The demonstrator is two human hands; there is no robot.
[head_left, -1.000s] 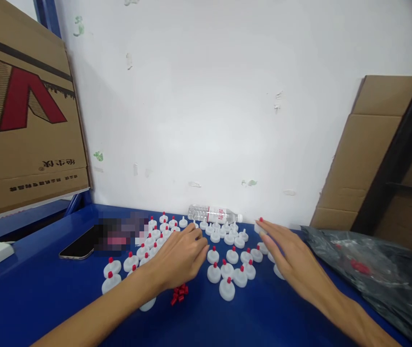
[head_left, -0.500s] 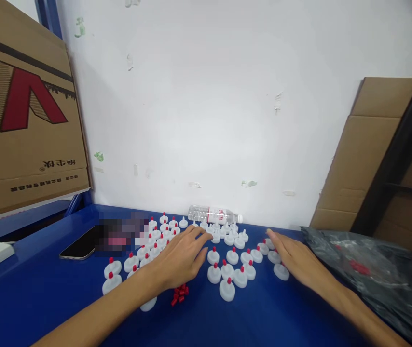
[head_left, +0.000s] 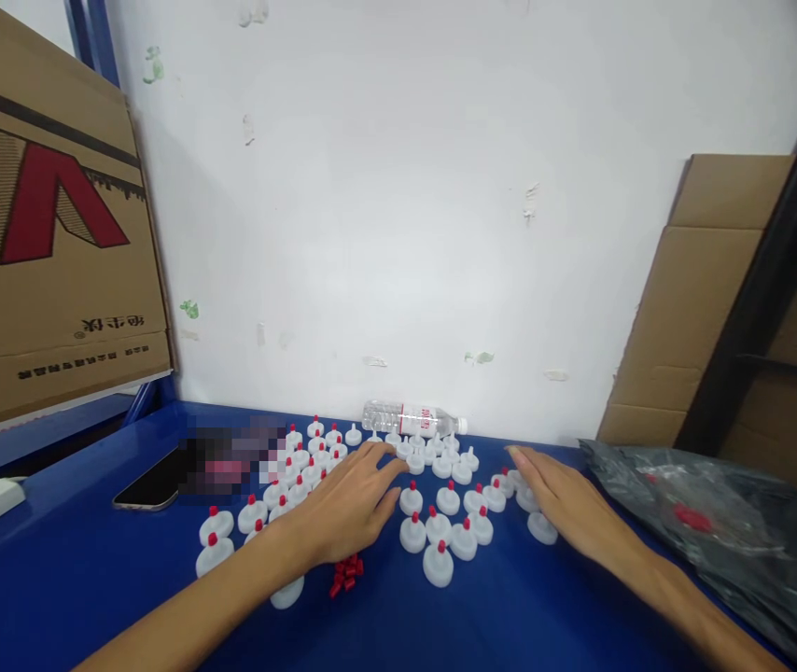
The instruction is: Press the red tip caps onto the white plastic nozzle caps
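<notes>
Holding left hand with fingers parted on nothing visible, beside bare lids bunched by the bottle as if set apart from capped lids, with red caps heaped handily close, and right hand over rightmost lids, too covered to tell its grip

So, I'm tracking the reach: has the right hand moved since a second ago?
Yes: against the plastic bottle, the right hand has drawn back toward the person and slightly right.
</notes>
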